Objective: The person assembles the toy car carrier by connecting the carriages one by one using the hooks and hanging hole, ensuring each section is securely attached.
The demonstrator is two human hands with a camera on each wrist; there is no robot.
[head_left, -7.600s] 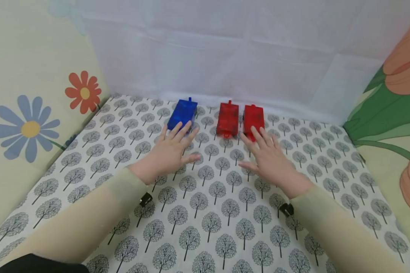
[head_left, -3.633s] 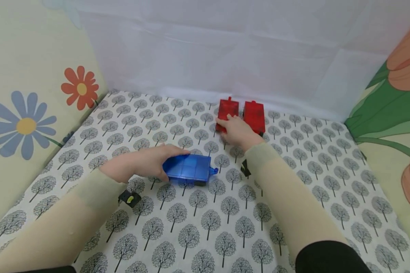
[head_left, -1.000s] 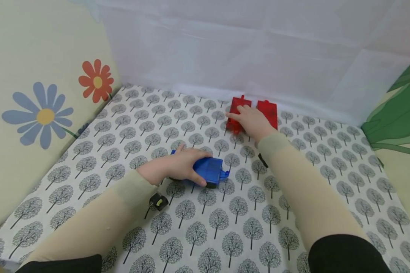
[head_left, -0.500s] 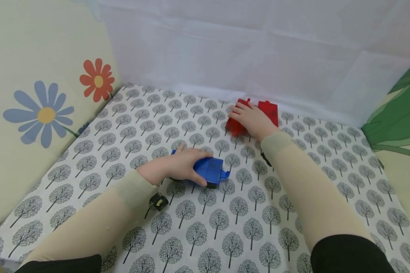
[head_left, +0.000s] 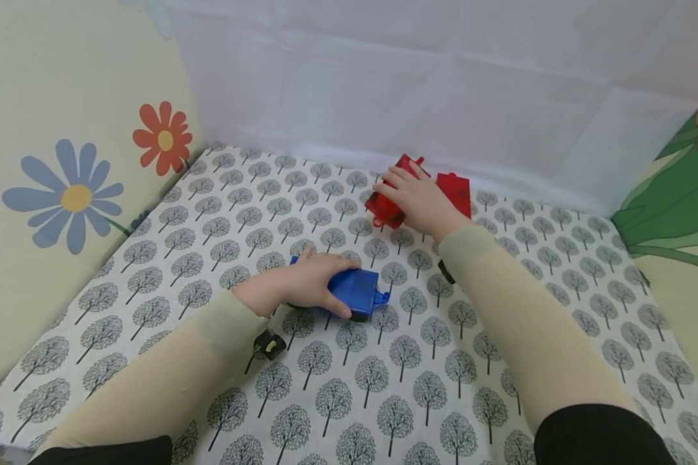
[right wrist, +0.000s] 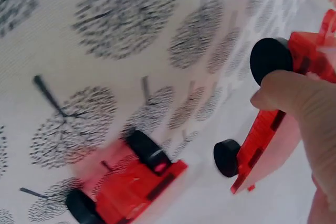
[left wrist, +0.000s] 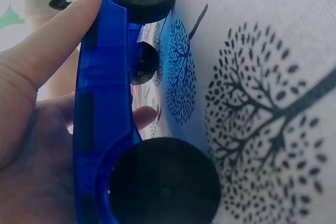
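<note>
left hand point(head_left: 305, 282): grasps blue car point(head_left: 357, 290)
right hand point(head_left: 417, 201): grasps tilted red car point(head_left: 382, 208)
step: likely pick-up
next move: needs steady grip

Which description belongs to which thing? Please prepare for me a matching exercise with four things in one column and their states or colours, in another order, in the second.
Column one:
1. Left hand
2. Right hand
3. Rightmost red toy in the head view
4. Tablecloth

Column two:
A. White, printed with dark trees
B. Grips a tilted red wheeled toy
C. Rests on its support, held by no hand
D. Grips the blue wheeled toy

Right pairs: 1-D, 2-B, 3-C, 4-A.
</note>
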